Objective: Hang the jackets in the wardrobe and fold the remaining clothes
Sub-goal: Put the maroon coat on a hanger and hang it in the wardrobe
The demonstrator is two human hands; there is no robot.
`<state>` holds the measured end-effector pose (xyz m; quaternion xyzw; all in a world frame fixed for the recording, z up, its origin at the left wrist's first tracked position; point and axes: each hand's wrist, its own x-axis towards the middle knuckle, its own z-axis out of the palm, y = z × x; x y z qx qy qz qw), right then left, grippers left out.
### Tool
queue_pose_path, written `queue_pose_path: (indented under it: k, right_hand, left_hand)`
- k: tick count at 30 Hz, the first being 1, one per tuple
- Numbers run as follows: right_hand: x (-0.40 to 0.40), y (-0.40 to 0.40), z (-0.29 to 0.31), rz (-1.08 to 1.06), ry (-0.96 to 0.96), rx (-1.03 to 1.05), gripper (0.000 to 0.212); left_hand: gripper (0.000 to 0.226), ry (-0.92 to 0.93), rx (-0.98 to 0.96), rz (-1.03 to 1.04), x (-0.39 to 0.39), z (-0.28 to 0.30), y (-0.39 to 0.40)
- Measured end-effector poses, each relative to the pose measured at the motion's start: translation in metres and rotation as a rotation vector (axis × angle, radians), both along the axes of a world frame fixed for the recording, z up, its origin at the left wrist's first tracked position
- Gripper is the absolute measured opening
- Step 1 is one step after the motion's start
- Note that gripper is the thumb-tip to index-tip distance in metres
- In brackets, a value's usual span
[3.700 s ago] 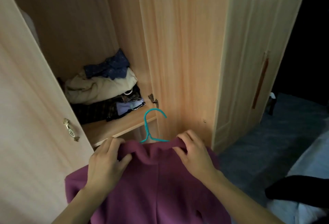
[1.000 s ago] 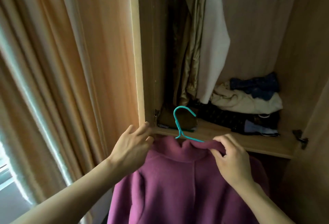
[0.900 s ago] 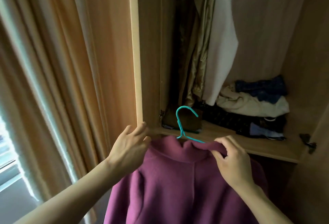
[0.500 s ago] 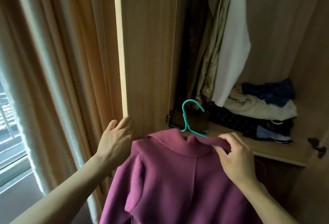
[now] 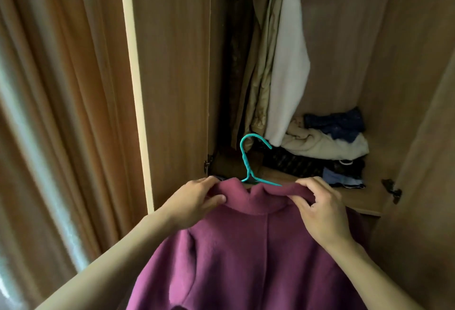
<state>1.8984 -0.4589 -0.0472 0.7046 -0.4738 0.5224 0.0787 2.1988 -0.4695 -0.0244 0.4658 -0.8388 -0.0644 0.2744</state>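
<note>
Both hands grasp the collar of a plum-purple woollen jacket (image 5: pixel 246 255), one grip at each end. On the left, the left hand (image 5: pixel 194 201) has its fingers curled over the top edge of the collar, with the thumb pressed against the cloth on the near side. On the right, the right hand (image 5: pixel 320 208) pinches the folded collar from above, its fingers bent over the cloth. Between the two hands a teal plastic hanger (image 5: pixel 250 161) rises out of the neck of the jacket; its hook stands upright and free, caught on nothing, and one thin arm of it runs toward the right hand. The jacket hangs down from the hands toward the person, with its back seam facing the camera, in front of the open wooden wardrobe (image 5: pixel 344 38).

Inside the wardrobe, garments hang at the left side: a dark one against the side wall, a beige one (image 5: pixel 263 68) beside it, and a white one (image 5: pixel 288 63) furthest right. Below them, on the wooden shelf (image 5: pixel 357 198), lies a pile of folded clothes (image 5: pixel 325 147), cream and dark blue on top, dark patterned cloth beneath. The wardrobe's open door (image 5: pixel 172 75) stands at the left, and beyond it fall tan curtains (image 5: pixel 61 112).
</note>
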Motion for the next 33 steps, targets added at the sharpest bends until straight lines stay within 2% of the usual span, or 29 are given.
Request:
queue_pose_path:
  k: [2,5,8,11,13,15,20,23,27,30,33]
  right_hand:
    - [-0.009,0.002,0.005,-0.002,-0.014,-0.009,0.024]
    - [-0.028,0.002,0.02,0.008,-0.04,0.044,0.026]
    - [-0.044,0.001,0.038,0.077,0.05,0.133,0.024]
    - [-0.048,-0.001,0.047,0.099,0.153,0.095,0.02]
    - [-0.056,-0.003,0.048,0.056,0.15,0.069,0.019]
    - [-0.068,-0.005,0.047,0.002,0.098,0.059,0.021]
    - [-0.088,-0.009,0.04,-0.022,-0.002,0.037,0.022]
    - [-0.091,-0.015,0.043,-0.029,-0.01,0.048,0.025]
    - [-0.088,-0.025,0.052,-0.064,0.006,0.15,0.033]
    - [-0.084,-0.022,0.051,-0.173,0.009,0.233,0.043]
    - [-0.073,-0.004,0.045,-0.223,-0.099,0.222,0.032]
  left_hand:
    - [0.021,0.081,-0.044,-0.04,-0.012,-0.002,-0.004]
    - [0.021,0.164,-0.159,-0.081,-0.033,-0.006,-0.006]
    - [0.025,0.165,-0.269,-0.11,-0.056,-0.003,-0.004]
    - [0.023,0.189,-0.321,-0.119,-0.083,0.007,-0.003]
    - [0.023,0.196,-0.34,-0.112,-0.101,0.012,-0.003]
    - [0.023,0.19,-0.274,-0.129,-0.112,0.018,-0.004]
    - [0.022,0.036,0.109,-0.25,-0.117,0.043,-0.006]
    - [0.023,0.146,0.293,-0.319,-0.127,0.046,-0.002]
    - [0.02,0.375,0.31,-0.249,-0.146,0.029,0.005]
    - [0.02,0.49,0.299,-0.177,-0.16,0.016,0.007]
    - [0.017,0.523,0.226,-0.112,-0.176,0.008,0.008]
